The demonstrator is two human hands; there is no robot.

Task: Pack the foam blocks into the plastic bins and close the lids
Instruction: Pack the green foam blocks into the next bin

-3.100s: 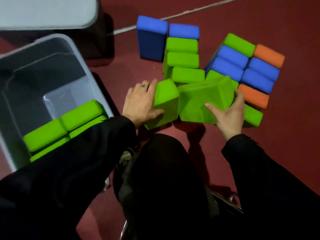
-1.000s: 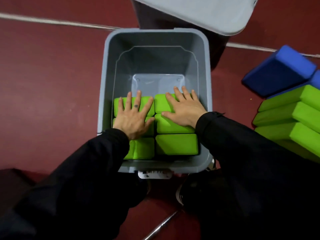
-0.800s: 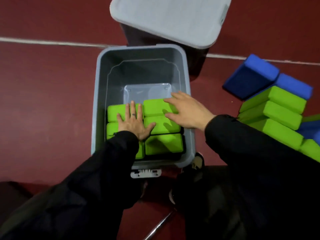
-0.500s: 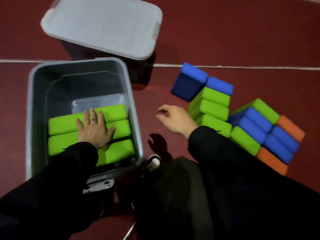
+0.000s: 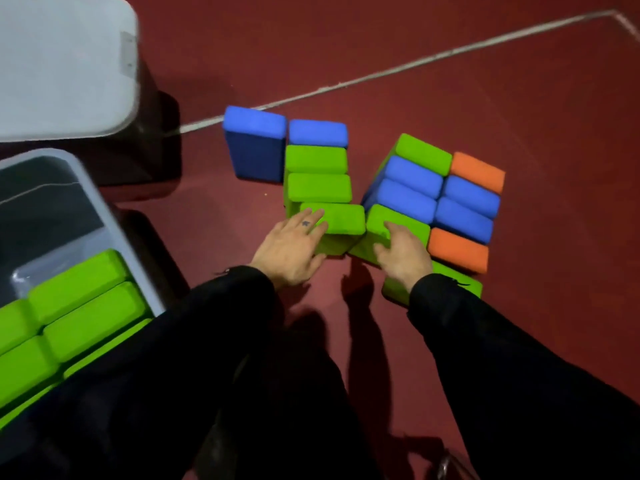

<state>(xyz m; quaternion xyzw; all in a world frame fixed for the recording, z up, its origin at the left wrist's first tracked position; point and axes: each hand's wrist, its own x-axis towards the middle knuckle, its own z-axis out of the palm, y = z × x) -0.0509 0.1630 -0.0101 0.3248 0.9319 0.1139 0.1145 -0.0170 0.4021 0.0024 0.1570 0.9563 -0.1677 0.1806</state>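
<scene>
A white line (image 5: 398,69) crosses the dark red floor (image 5: 519,306).

Black long sleeves (image 5: 180,334), black trousers (image 5: 287,403) (small dark mark on left hand (image 5: 289,251))
</scene>
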